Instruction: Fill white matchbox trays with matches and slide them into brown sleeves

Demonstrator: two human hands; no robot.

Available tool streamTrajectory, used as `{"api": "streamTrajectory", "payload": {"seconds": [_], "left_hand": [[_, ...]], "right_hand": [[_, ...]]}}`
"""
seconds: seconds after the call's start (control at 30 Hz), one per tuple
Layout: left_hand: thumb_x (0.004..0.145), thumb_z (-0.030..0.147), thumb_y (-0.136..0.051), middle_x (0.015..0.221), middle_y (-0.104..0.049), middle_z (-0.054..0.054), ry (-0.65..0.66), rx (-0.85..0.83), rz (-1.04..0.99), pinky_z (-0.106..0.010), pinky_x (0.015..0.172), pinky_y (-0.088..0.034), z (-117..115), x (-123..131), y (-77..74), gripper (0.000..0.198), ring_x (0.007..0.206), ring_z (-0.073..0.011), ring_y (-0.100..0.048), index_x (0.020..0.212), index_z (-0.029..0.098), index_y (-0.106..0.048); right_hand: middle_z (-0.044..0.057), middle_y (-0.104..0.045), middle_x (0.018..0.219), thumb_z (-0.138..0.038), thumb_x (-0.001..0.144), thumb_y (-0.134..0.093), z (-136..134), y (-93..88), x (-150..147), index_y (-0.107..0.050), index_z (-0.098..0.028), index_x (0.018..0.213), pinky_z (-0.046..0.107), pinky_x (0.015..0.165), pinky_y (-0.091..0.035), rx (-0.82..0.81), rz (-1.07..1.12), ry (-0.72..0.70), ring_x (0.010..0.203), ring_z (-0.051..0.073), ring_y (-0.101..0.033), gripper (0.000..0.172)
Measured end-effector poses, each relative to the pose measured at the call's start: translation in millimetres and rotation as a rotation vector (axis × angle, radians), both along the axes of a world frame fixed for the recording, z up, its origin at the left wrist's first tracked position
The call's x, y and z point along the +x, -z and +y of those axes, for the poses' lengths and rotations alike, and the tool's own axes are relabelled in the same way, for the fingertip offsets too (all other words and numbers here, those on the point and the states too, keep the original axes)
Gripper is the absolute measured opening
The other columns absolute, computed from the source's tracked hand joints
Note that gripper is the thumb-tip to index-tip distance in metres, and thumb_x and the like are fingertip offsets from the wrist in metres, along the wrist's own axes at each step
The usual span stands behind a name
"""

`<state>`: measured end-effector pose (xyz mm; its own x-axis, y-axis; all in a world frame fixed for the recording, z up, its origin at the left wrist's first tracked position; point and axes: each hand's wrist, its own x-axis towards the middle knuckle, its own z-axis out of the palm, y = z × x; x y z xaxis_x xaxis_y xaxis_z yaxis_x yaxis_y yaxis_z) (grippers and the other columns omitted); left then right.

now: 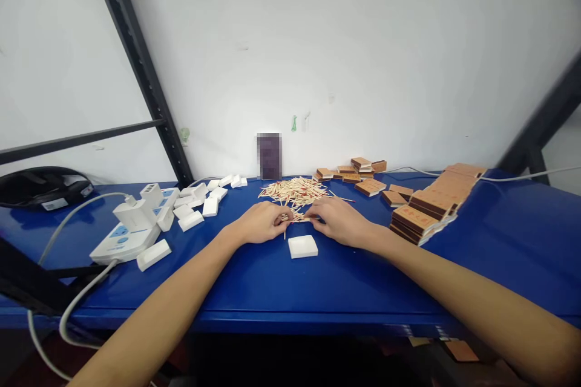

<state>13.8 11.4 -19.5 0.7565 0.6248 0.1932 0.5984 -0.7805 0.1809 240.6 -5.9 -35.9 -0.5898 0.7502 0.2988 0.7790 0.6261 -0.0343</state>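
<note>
My left hand (261, 222) and my right hand (336, 221) meet at the near edge of a heap of matchsticks (295, 189) on the blue table (281, 290). Both hands are closed in a pinch around a small bunch of matches (295, 216) held between them. A white inner matchbox tray (302, 246) lies on the table just in front of my hands, touching neither.
Several white trays (204, 201) lie at the left beside a white power strip (129, 233) with plugs and a grey cable. Brown matchbox sleeves (426, 205) are stacked at the right and scattered behind. A black shelf post (145, 72) leans against the wall. A dark upright object (269, 156) stands behind the heap.
</note>
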Motion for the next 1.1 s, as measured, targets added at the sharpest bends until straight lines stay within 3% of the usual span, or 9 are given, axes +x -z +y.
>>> {"api": "streamTrajectory", "payload": {"seconds": [0.2,0.4,0.8,0.9,1.1], "left_hand": [[0.086,0.02,-0.048,0.065,-0.063,0.002,-0.016,0.033,0.004,-0.023,0.059,-0.035,7.1,-2.7,4.1,0.019,0.058,-0.0119,-0.053,0.091,0.019,-0.067],[0.092,0.029,-0.047,0.07,-0.065,0.0,-0.052,0.0,0.0,-0.023,0.058,-0.035,6.0,-1.2,3.4,0.022,0.059,-0.012,-0.054,0.094,0.019,-0.067],[0.096,0.043,-0.045,0.065,-0.056,0.004,0.004,0.013,-0.063,-0.023,0.06,-0.036,-3.1,4.3,0.4,0.032,0.059,-0.0122,-0.05,0.114,0.021,-0.06],[0.095,0.041,-0.047,0.065,-0.056,0.003,0.003,0.028,-0.048,-0.023,0.059,-0.035,-2.6,5.4,0.9,0.029,0.059,-0.0119,-0.05,0.108,0.021,-0.063],[0.09,0.027,-0.05,0.066,-0.058,0.002,-0.012,0.029,-0.013,-0.023,0.058,-0.032,0.8,4.6,3.2,0.019,0.058,-0.0112,-0.049,0.091,0.02,-0.068]], "right_hand": [[0.008,-0.071,0.101,-0.019,0.087,-0.055,2.0,3.1,5.6,-0.069,-0.019,0.098,0.037,0.085,-0.044,-0.039,0.065,-0.029,0.097,0.024,-0.062,0.018],[0.009,-0.066,0.099,-0.023,0.093,-0.048,7.7,8.3,10.0,-0.062,-0.018,0.095,0.037,0.084,-0.042,-0.091,0.111,-0.101,0.096,0.023,-0.058,0.014],[0.008,-0.067,0.094,-0.024,0.096,-0.043,-0.9,-0.4,3.7,-0.058,-0.019,0.092,0.038,0.084,-0.033,-0.058,0.129,-0.097,0.089,0.022,-0.057,0.017],[0.007,-0.068,0.091,-0.024,0.096,-0.045,-1.8,-0.3,2.9,-0.061,-0.019,0.091,0.038,0.085,-0.034,-0.042,0.14,-0.128,0.086,0.021,-0.058,0.017],[0.007,-0.071,0.089,-0.023,0.093,-0.05,-2.9,0.5,2.7,-0.067,-0.017,0.094,0.03,0.071,-0.04,-0.129,0.151,-0.126,0.081,0.019,-0.061,0.018]]}}
